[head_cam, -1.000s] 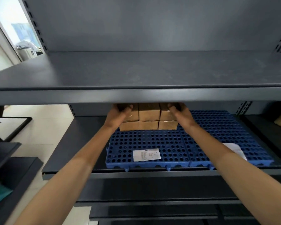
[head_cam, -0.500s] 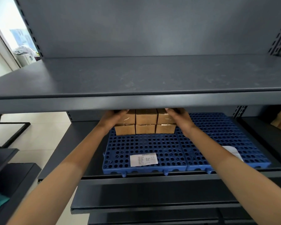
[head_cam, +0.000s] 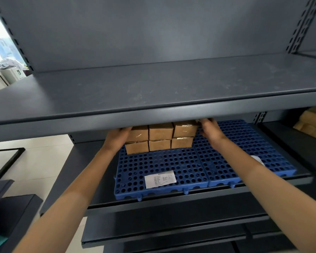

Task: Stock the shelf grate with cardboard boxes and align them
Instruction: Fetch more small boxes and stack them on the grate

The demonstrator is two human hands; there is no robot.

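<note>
Six cardboard boxes (head_cam: 161,138), stacked two high, sit at the far left of the blue grate (head_cam: 217,167). The left hand (head_cam: 117,138) and right hand (head_cam: 211,129) press their sides; fingertips hidden, grip unclear. The white label (head_cam: 160,179) is unreadable.

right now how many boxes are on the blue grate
6 visible, in two rows of three at the back of the grate: top left, middle, right; bottom left, middle, right. More may sit hidden behind them.

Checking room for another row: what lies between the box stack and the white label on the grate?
Head view: only bare blue grate lies between boxes and label.
</note>
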